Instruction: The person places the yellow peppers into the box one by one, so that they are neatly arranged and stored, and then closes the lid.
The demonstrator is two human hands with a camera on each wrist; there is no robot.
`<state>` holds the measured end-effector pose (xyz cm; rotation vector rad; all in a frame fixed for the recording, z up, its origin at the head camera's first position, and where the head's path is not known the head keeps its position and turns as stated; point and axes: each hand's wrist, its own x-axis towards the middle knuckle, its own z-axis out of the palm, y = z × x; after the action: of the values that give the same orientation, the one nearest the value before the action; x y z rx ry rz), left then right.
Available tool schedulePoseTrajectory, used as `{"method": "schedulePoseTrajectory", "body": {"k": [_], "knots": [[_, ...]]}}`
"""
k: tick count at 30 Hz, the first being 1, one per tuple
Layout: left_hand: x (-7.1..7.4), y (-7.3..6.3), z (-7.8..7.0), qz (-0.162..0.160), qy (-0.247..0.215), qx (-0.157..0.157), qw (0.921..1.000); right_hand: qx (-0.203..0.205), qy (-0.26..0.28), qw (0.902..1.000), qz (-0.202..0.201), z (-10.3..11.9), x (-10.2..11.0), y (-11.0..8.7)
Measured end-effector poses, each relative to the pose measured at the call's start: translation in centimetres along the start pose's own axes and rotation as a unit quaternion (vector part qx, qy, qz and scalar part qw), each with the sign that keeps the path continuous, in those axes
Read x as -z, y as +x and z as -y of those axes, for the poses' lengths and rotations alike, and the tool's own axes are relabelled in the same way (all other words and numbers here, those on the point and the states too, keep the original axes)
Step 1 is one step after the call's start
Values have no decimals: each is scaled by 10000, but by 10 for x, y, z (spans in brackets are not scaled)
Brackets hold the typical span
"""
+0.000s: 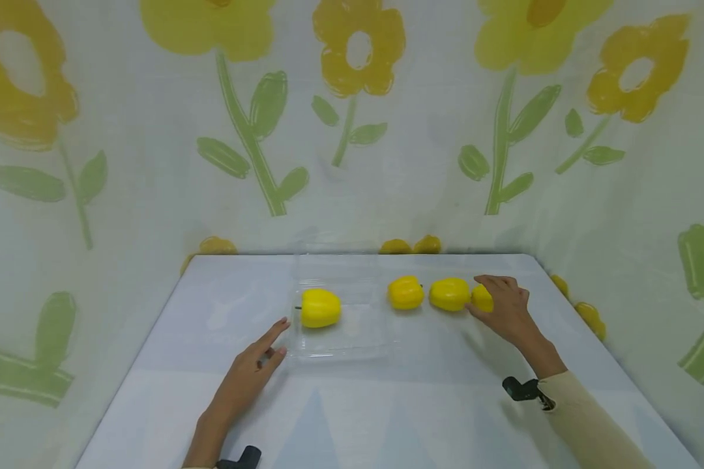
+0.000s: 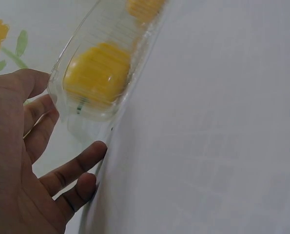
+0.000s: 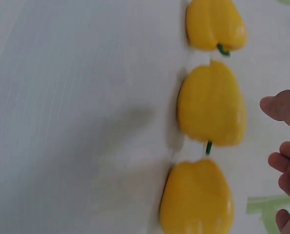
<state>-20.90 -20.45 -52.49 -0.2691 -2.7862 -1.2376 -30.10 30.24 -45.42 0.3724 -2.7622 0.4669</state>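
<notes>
A clear plastic container [image 1: 360, 335] lies on the table with its lid raised at the back. Inside its left part is a yellow bell pepper [image 1: 321, 308], stem pointing left. My left hand [image 1: 240, 378] is at the container's left edge, fingers spread; in the left wrist view a fingertip meets the container's corner. To the right stand three more peppers in a row: a near one [image 1: 406, 293], a middle one [image 1: 449, 294] and a far right one [image 1: 482, 298]. My right hand [image 1: 507, 312] hovers by the far right pepper, partly hiding it, fingers apart and holding nothing.
The white table [image 1: 446, 404] ends at a flower-printed curtain [image 1: 422, 163] behind and on both sides. A dark device [image 1: 522, 389] is strapped to the right wrist, and another [image 1: 243, 458] to the left.
</notes>
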Motion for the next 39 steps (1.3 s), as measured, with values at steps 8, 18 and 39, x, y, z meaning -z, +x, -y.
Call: {"method": "schedulePoseTrajectory", "body": {"k": [8, 18, 39], "knots": [[-2, 1, 2, 30, 21, 76, 10000, -660, -359, 9960, 494, -33, 6, 0], [-5, 2, 4, 132, -148, 100, 9998, -974, -340, 9909, 864, -49, 9, -1], [-3, 3, 6, 25, 23, -19, 10000, -938, -581, 9897, 914, -50, 19, 2]]}}
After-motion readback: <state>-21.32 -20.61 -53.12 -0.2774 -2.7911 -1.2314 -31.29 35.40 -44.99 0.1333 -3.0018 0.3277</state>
